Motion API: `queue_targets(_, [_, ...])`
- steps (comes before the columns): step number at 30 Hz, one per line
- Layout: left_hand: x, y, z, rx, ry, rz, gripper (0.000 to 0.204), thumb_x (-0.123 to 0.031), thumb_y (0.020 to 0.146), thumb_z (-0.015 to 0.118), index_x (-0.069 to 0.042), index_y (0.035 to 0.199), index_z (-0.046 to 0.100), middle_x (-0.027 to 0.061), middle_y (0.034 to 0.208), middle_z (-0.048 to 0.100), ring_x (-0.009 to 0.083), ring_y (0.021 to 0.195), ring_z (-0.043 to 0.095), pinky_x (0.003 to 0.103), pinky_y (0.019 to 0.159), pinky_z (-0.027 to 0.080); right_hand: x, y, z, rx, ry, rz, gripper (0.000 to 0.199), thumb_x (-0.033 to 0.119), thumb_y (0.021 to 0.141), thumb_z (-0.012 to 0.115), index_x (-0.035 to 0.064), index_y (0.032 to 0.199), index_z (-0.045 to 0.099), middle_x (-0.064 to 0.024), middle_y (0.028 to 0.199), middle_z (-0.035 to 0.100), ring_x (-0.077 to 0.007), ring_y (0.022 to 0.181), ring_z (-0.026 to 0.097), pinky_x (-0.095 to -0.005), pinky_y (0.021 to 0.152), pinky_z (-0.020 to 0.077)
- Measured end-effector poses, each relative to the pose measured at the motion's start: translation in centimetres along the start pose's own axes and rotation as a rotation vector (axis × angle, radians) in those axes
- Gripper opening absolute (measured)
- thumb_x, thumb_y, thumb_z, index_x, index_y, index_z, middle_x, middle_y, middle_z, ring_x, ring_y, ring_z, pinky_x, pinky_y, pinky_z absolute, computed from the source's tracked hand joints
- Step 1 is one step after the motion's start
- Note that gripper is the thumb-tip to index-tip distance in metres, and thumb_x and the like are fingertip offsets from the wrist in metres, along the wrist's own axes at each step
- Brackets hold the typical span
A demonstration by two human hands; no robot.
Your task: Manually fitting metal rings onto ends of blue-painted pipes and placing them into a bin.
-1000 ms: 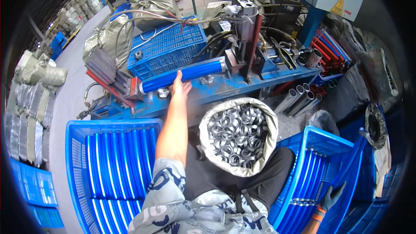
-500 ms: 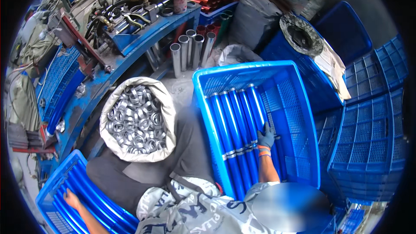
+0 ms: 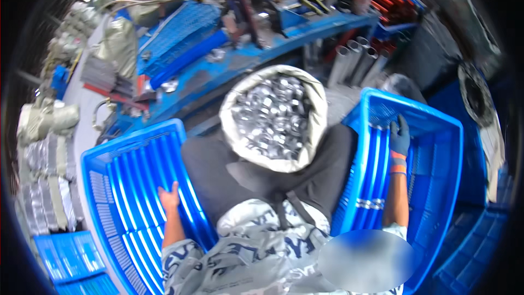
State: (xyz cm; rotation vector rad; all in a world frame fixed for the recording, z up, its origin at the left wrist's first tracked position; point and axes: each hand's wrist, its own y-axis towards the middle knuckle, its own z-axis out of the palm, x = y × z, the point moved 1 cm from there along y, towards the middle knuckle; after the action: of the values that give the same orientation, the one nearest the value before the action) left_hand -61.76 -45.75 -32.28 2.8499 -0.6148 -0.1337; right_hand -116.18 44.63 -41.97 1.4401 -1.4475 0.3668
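My bare left hand (image 3: 168, 196) reaches into the left blue crate (image 3: 87, 177) and touches the long shiny blue tubes (image 3: 143, 164) lying side by side there. Its thumb and a finger stand apart; the underside of the hand is hidden. In a grey glove with an orange cuff, my right hand (image 3: 400, 136) is inside the right blue crate (image 3: 456, 175), at the far end of more blue tubes (image 3: 373, 158) with silver rings on them. Its fingers are apart, and nothing shows in them. My right forearm covers part of these tubes.
Between my knees stands a pale cloth sack (image 3: 229, 131) full of small silver rings (image 3: 273, 114). Beyond it runs a blue workbench (image 3: 213, 71) with tools and hoses. Silver tubes (image 3: 349, 60) stand upright under its right end. Stacked blue crates (image 3: 475, 246) are at the right.
The view has swung left, so the scene sits further right. My right hand has moved from midway along the tubes to their far end. My left hand remains at the left crate's tubes.
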Motion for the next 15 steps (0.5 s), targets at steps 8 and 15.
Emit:
queue_targets(8, [0.1,-1.2,3.0,0.149,-0.086,-0.113,0.123,-0.068,0.072,0.103,0.010,0.158,0.062,0.0359,0.155,0.068,0.0507,0.144,0.067,0.054,0.124,0.053,31.0,-6.9,17.8,0.970,0.103,-0.254,0.055,0.036,0.102,0.085,0.0138,0.152,0.077,-0.0196,0.146,0.079,-0.0412,0.133,0.075,-0.0498,0.114,0.0590])
queue_targets(15, [-0.6,3.3,2.1,0.245,-0.608,-0.176,0.104,-0.044,0.078,0.098,0.013,0.157,0.060,0.0345,0.150,0.073,0.0433,0.142,0.072,0.050,0.121,0.055,24.3,-14.8,31.2,0.870,-0.598,-0.598,0.043,0.031,0.096,0.077,0.0223,0.138,0.080,-0.0121,0.118,0.082,-0.0396,0.106,0.081,-0.0537,0.088,0.0645])
